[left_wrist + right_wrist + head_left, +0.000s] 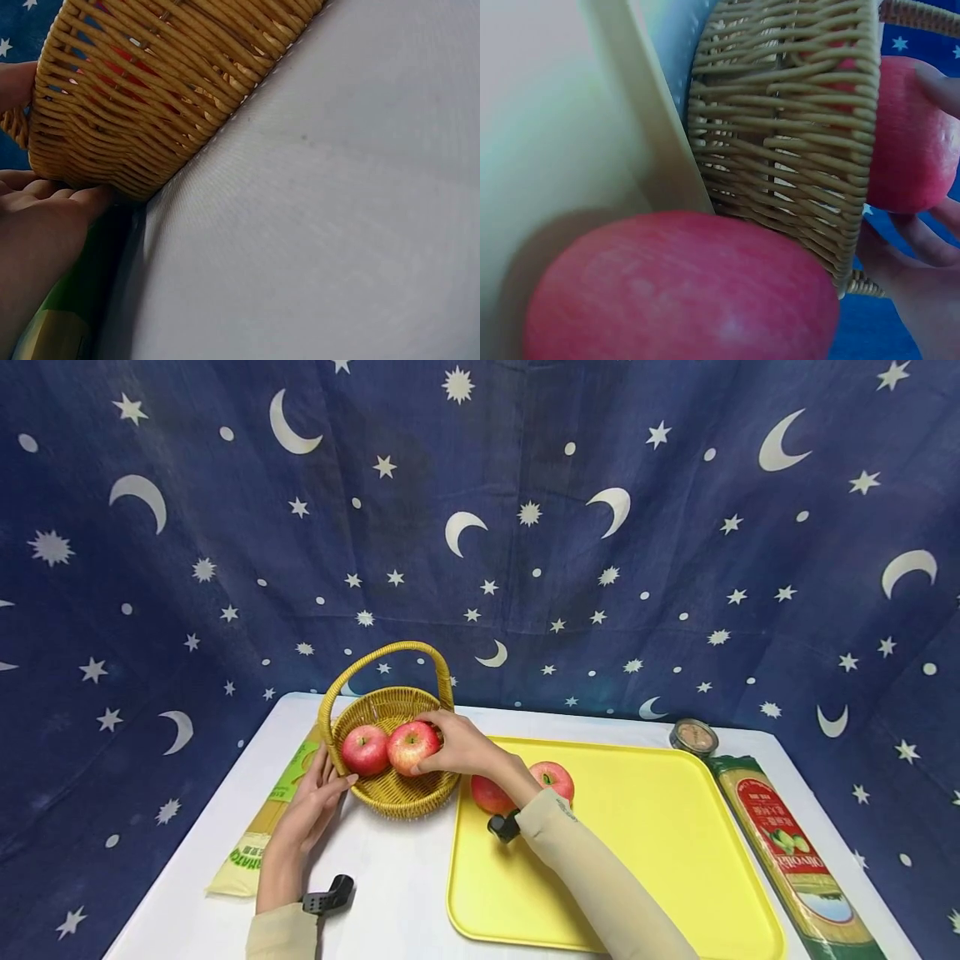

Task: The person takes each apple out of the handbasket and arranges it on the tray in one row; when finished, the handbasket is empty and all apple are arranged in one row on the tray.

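Observation:
My right hand (471, 747) holds a red apple (412, 748) between thumb and fingers, over the yellow wicker basket (405, 802). In the right wrist view, this apple (909, 139) rises above the basket's rim. A second apple (364, 750) lies inside on the left. My left hand (306, 810) grips the basket's left side, the thumb at the rim and the fingers against the outer wall (142, 120). Under my right forearm, two more apples (553, 778) sit on the yellow tray (637, 843), one partly hidden by the wrist.
A pasta packet (258, 835) lies left of the basket, partly behind the left hand. Along the tray's right side is a red-and-green packet (787, 843). A small round container (693, 737) stands near the tray's back right corner. A starry blue cloth (525, 568) hangs behind the table.

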Motion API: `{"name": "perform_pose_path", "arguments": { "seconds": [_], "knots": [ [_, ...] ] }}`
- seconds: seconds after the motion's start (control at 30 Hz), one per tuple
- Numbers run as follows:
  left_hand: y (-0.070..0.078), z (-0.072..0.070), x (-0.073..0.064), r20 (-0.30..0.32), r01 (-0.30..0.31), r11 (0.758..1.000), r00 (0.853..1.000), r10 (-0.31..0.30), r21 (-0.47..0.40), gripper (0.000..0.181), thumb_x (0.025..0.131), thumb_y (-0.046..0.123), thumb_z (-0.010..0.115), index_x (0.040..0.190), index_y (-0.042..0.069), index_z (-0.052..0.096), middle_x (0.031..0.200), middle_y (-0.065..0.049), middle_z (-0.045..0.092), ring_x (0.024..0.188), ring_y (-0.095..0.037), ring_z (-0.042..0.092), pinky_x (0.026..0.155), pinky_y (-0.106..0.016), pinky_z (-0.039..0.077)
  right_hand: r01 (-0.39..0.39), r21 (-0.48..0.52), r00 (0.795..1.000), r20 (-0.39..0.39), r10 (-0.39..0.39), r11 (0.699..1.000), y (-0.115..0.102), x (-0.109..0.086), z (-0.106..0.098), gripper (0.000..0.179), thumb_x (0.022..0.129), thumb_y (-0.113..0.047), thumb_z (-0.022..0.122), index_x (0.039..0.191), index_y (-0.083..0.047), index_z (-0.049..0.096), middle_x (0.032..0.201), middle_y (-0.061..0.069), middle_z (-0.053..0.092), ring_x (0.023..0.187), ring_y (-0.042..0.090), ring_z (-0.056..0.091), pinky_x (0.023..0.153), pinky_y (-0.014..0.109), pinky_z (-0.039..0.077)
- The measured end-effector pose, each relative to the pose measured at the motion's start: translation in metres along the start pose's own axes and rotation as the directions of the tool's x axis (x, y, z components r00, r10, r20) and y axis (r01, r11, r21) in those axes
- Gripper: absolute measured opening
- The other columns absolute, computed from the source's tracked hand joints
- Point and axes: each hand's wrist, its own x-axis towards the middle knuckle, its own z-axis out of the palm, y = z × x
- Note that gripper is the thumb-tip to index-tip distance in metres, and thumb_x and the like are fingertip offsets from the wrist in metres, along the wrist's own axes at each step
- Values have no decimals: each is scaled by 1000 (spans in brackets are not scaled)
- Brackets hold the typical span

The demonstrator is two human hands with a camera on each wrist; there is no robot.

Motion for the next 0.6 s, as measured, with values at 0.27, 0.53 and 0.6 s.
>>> {"name": "perform_pose_path", "arguments": {
  "seconds": [0.27,0.53,0.6],
  "knots": [
    [4,-2,-1,-12,16,1000,1000,-16,2,100,97,-4,55,165,22,-13,174,-2,-12,161,-24,-7,128,-38,9,29,79,998,-51,-25,996,-6,-20,-8,79,75,-32,89,144,-11,57,133,6,65,119,21,61,105,40,53],
    [2,0,0,-13,17,1000,1000,-17,2,99,97,-4,56,165,20,-12,174,-1,-11,161,-22,-6,128,-35,12,1,231,997,-79,17,973,-4,-47,-24,80,76,-30,91,146,-13,56,137,4,62,122,27,64,103,44,57],
    [2,0,-1,-11,12,1000,1000,-12,-1,99,97,-4,56,166,20,-12,174,-1,-11,161,-22,-6,127,-34,13,-10,271,996,-88,35,963,-2,-55,-27,81,76,-29,91,146,-13,55,139,4,61,123,29,64,101,46,58]
  ]
}}
